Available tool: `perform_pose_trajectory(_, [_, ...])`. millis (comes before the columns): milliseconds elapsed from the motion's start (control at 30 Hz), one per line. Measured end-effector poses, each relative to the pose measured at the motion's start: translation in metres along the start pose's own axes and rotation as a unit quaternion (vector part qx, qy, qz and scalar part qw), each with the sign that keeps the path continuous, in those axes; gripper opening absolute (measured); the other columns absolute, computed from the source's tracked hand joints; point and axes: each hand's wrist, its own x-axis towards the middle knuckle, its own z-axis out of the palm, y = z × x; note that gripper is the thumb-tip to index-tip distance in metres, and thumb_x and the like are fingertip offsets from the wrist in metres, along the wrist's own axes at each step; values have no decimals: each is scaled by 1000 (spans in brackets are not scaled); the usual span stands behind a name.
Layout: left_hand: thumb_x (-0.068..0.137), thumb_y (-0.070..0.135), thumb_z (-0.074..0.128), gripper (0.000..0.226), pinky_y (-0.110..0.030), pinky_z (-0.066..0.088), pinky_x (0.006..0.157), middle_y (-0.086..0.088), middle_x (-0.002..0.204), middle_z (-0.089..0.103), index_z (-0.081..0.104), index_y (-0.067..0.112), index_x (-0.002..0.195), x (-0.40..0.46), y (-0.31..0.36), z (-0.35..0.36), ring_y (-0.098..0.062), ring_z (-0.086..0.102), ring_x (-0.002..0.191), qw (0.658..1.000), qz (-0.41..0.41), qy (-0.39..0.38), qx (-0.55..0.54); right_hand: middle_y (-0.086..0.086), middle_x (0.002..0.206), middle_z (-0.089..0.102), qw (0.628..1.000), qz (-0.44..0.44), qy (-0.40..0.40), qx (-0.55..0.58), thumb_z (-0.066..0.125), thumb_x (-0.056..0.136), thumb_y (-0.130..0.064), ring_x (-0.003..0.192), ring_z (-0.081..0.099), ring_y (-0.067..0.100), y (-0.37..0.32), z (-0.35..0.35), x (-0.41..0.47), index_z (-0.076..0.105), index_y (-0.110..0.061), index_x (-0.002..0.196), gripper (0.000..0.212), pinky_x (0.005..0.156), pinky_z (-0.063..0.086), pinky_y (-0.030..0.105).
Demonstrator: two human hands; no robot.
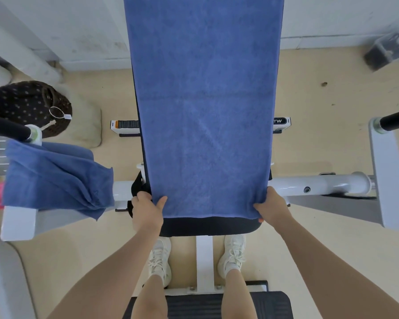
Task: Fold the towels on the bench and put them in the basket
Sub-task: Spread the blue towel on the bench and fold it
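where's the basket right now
The dark brown woven basket sits on the floor at the left of the head view, beside the bench, just beyond the crumpled blue towel draped over the white frame.

I count two blue towels: one towel [205, 107] spread along the table [207, 226] at twelve o'clock, a second towel [55, 178] draped at nine o'clock. One dark basket [28, 104] sits at ten o'clock. My two hands, left hand [146, 210] and right hand [273, 208]. Two white shoes [159, 259] at six o'clock.
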Motion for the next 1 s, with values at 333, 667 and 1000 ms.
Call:
perform_pose_trajectory(333, [79,33,67,62,-42,47,87,-15,123,43,35,5,124,4,39,-45,-33,49,110,978,-53,-74,186,11,102,53,993,-14,45,-108,45,93,-35,79,52,26,-33,-40,-11,46,-3,104,34,68,40,34])
perform_pose_trajectory(667, [95,17,42,32,-31,41,82,-10,131,42,49,7,125,28,219,-136,-30,55,104,961,233,-3,151,3,158,7,947,-289,102,-101,37,100,-28,140,26,23,-190,-152,-26,22,-18,148,52,106,31,32])
perform_pose_trajectory(1000, [91,-2,35,58,-43,32,101,-4,156,14,27,17,145,138,362,-185,-33,27,133,820,459,175,292,3,158,11,884,-343,283,-147,29,100,-12,144,13,23,-332,-216,50,26,-17,147,47,111,28,39])
